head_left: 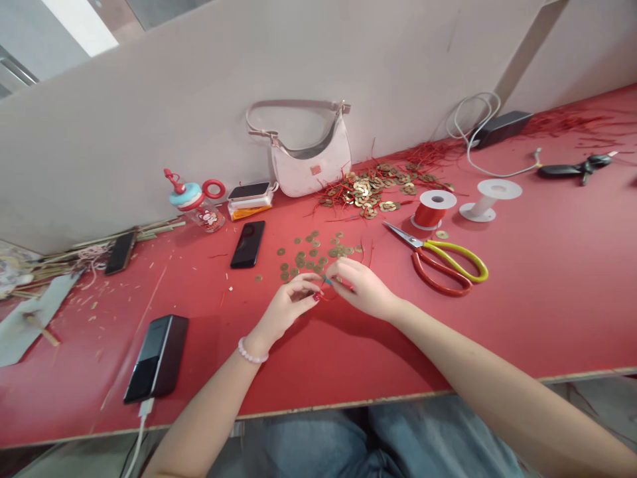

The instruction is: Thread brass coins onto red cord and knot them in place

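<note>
My left hand [288, 304], with a pale bead bracelet [252, 352] on its wrist, is closed in a pinch. My right hand [362, 287] meets it fingertip to fingertip, also pinching. Between them a thin red cord [328, 298] hangs in a small loop, held at the fingers. A tiny teal bit [327, 281] shows at the right fingertips; its kind is unclear. Just beyond the hands, brass coins with holes [300, 259] lie scattered. Scissors [438, 259] with red and yellow handles rest open to the right.
A heap of coins tied with red cord [365, 189] lies before a pale handbag [313, 159]. Right of it stand a red cord spool [432, 211] and a bare white spool [490, 199]. Leftward are a black phone [247, 244], a cup [202, 207] and a plugged-in power bank [158, 358].
</note>
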The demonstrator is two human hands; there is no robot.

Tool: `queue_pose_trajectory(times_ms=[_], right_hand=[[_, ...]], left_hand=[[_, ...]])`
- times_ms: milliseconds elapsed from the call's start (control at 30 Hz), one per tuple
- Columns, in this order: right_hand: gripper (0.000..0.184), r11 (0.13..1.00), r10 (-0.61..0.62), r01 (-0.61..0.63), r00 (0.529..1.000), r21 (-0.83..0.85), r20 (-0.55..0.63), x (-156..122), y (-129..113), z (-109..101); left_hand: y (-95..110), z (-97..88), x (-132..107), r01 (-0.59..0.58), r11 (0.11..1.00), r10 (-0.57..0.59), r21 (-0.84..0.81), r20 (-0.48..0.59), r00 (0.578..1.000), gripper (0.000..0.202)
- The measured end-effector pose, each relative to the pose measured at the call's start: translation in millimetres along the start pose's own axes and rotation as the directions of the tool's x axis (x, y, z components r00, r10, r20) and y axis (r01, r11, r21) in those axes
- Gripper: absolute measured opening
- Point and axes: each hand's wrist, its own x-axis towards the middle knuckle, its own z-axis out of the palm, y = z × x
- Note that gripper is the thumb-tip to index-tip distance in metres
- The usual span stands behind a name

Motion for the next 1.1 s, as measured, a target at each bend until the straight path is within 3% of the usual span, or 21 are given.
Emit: queue_pose_trajectory(times_ms=[233,367,533,633,767,867,967,1100], right_hand=[[0.028,0.994,-0.105,0.105,0.992,0.004,0.064,1.3,0.5,1.0],[0.028,0.998,-0.068,0.067,0.973,0.012,0.219,-0.2,-1.0,3.5],[0.029,0.987,-0.063,0.002,0.927,0.163,0.371,-1.1,-6.6,5.5],[0.034,0.966,-0.068,-0.063,0.874,0.251,0.482,-1.8,-10.8,4.9],[0.046,0.913,-0.065,-0.189,0.808,0.362,0.585,-2.5,-15.6,1.7],[0.067,0.831,0.013,-0.312,0.839,0.462,0.543,-1.6,-18.0,-2.8],[0.086,0.650,0.146,-0.444,0.869,0.617,0.472,0.3,-17.0,-8.2],[0.094,0.439,0.279,-0.455,0.889,0.775,0.364,2.6,-8.0,-14.1]], left_hand=[[-3.5,-1.5,-1.2,0.031,0.971,-0.029,-0.235,0.013,1.000,0.005],[-3.6,-0.3,-1.0,-0.004,0.952,-0.015,-0.307,-0.060,0.998,0.006],[-3.1,2.8,0.6,0.051,0.884,-0.099,-0.465,-0.079,0.992,0.008],[-2.3,2.8,1.6,0.097,0.831,-0.171,-0.547,-0.085,0.982,0.010],[-3.0,1.4,4.8,0.074,0.833,-0.215,-0.548,-0.197,0.957,0.015],[-5.3,-0.5,8.9,0.048,0.836,-0.254,-0.546,-0.310,0.916,0.016],[-6.5,-4.2,12.4,-0.018,0.824,-0.264,-0.566,-0.410,0.873,0.017],[-4.3,-10.8,14.5,-0.141,0.811,-0.247,-0.568,-0.550,0.798,0.018]])
